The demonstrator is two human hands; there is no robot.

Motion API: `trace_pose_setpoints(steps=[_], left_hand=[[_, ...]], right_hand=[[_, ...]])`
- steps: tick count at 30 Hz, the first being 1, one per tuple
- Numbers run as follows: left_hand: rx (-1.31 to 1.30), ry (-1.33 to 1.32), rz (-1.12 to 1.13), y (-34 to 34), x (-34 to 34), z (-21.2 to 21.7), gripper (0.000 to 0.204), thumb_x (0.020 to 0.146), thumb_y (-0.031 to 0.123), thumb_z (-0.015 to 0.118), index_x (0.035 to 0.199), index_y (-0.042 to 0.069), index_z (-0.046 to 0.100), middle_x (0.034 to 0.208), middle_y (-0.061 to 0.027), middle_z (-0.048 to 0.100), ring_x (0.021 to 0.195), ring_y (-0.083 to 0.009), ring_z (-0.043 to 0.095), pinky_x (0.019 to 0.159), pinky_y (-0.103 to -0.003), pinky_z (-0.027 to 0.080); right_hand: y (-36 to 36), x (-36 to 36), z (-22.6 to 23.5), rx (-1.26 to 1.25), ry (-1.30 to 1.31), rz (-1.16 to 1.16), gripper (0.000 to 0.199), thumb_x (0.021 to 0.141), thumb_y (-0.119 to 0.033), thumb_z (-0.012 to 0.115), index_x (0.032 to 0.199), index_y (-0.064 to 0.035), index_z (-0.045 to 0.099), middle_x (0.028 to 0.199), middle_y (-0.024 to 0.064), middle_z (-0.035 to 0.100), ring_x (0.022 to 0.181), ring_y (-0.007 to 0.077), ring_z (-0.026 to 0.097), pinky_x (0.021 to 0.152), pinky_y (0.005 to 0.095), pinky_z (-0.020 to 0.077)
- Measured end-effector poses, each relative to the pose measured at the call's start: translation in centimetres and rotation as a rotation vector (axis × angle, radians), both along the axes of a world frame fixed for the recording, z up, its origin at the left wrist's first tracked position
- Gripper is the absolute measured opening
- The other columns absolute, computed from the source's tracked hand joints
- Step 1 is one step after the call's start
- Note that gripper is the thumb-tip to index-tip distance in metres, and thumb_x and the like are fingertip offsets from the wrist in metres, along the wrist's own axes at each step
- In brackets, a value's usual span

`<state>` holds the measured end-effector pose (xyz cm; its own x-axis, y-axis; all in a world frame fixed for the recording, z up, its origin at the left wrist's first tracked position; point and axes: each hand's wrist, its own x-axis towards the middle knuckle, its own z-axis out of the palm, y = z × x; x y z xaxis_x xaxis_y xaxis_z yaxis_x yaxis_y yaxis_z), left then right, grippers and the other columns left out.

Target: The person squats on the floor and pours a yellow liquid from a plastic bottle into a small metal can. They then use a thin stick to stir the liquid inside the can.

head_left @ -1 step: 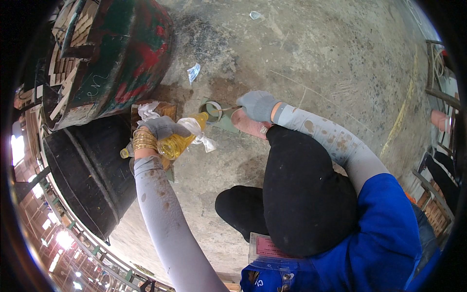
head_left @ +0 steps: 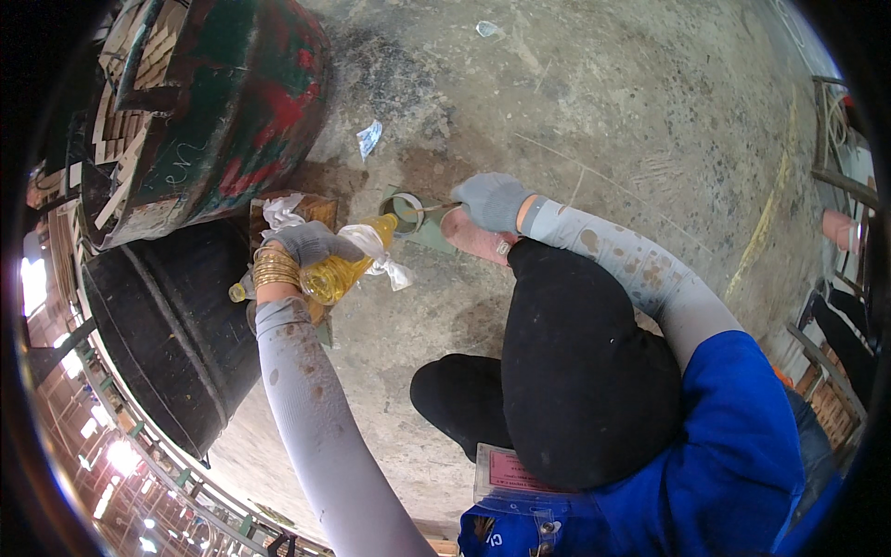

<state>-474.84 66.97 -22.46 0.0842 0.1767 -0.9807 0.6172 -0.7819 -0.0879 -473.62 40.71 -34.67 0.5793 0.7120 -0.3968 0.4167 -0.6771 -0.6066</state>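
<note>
My left hand (head_left: 320, 243), in a grey glove, is closed round a clear bottle of yellow liquid (head_left: 327, 281). The bottle lies tilted, its neck toward a round, open cup (head_left: 419, 219) on the floor. A white cloth (head_left: 369, 243) is knotted about the bottle. My gloved right hand (head_left: 492, 200) grips a thin handle (head_left: 440, 207) that reaches to the cup; whether it belongs to the cup or to a tool in it I cannot tell. Below the cup lies a flat greenish piece (head_left: 434, 239). My bare foot (head_left: 475, 237) is beside it.
A green and red drum (head_left: 232, 111) with wooden pieces stands at the far left, a black barrel (head_left: 167, 325) nearer. Beside them are a wooden box (head_left: 320, 209), a white rag (head_left: 281, 212) and another bottle's neck (head_left: 238, 292). A crumpled scrap (head_left: 369, 139) lies on the concrete floor.
</note>
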Motion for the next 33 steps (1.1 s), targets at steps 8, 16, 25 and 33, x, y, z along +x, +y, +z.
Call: trace_pose_setpoints(steps=[8,16,25,33], left_hand=[[-0.092,-0.037,-0.18,0.7,-0.1,-0.7,0.058,0.068,0.041,0.074,0.103,-0.005,0.063,0.092,-0.0135,0.066,0.08,-0.0219,0.065,0.071,-0.03,0.051],[0.04,-0.035,-0.127,-0.4,0.2,-0.9,0.066,0.064,0.045,0.076,0.104,-0.006,0.061,0.093,-0.014,0.065,0.076,-0.0209,0.065,0.071,-0.031,0.051],[0.037,-0.027,-0.094,0.5,-0.2,-1.7,0.059,0.068,0.04,0.074,0.102,-0.006,0.062,0.091,-0.0138,0.066,0.073,-0.0201,0.065,0.066,-0.03,0.052],[0.0,-0.041,-0.025,0.5,-0.3,-1.1,0.059,0.068,0.041,0.074,0.102,-0.005,0.062,0.09,-0.0136,0.066,0.072,-0.0207,0.066,0.066,-0.031,0.053]], right_hand=[[0.1,0.1,0.3,-0.008,0.024,-0.009,0.022,0.076,-0.018,0.055,0.094,-0.0117,0.067,0.086,0.0149,0.065,0.084,0.0345,0.063,0.071,0.0432,0.0492],[-0.3,0.2,-0.1,-0.01,0.025,-0.02,0.021,0.075,-0.018,0.056,0.092,-0.011,0.067,0.086,0.0149,0.065,0.084,0.0345,0.063,0.071,0.043,0.0493],[0.0,0.2,0.3,-0.034,0.041,-0.009,0.02,0.076,-0.018,0.056,0.09,-0.0104,0.067,0.086,0.0145,0.065,0.085,0.0339,0.063,0.072,0.0425,0.0493],[-0.1,0.3,0.3,-0.023,0.036,-0.012,0.02,0.076,-0.019,0.056,0.09,-0.0097,0.067,0.086,0.0148,0.065,0.084,0.0343,0.063,0.071,0.0428,0.0493]])
